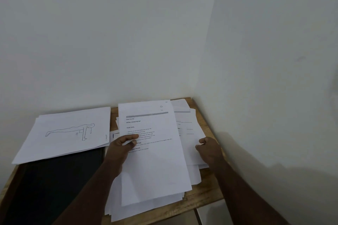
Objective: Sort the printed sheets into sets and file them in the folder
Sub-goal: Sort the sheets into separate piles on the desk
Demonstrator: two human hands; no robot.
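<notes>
A printed text sheet (155, 160) with headings lies on top of a thick loose pile of sheets (146, 206) at the table's middle. My left hand (122, 146) pinches this sheet at its left edge, thumb on top. Another stack of printed sheets (190, 133) lies to the right, and my right hand (210, 149) grips its right edge. At the left a set of sheets (64, 137) shows a line drawing of a figure in a plank pose. A black folder (54, 184) lies partly under that set.
The wooden table (210, 186) stands in a corner between two white walls. Its right edge runs close along the right wall, and its front edge is just below the piles. Papers and the folder cover most of the top.
</notes>
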